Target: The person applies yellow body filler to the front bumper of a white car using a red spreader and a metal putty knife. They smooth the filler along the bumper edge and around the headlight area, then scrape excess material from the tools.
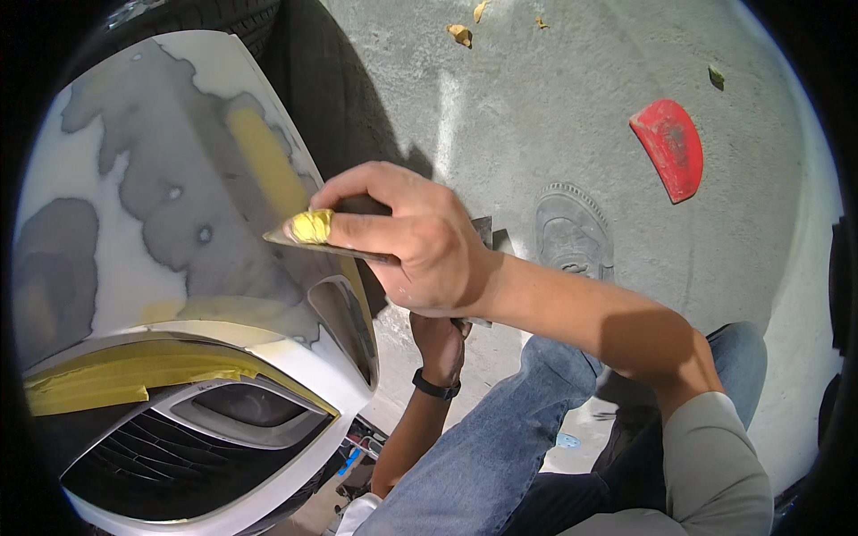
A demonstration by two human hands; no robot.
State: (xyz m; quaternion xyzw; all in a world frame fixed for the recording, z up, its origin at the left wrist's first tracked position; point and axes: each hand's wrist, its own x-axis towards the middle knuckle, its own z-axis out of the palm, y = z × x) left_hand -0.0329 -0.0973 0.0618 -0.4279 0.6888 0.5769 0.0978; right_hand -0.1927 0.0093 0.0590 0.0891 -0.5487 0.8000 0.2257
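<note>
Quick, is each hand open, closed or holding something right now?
Left hand: partly hidden, can't tell.
Right hand: closed, holding a flat spreader.

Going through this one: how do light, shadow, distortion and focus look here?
Head view: bright light streaks the grey concrete floor, with deep shadow beside the patchy grey-and-white car panel; head view: a dark shadow crosses the bare right forearm near its elbow; head view: black fisheye surround, bluish fringe at upper right; head view: the thin, flat spreader shows no obvious blur.

Grey concrete floor (500, 134) with a red rounded piece (670, 150) and scattered dry leaves (459, 36).
</note>
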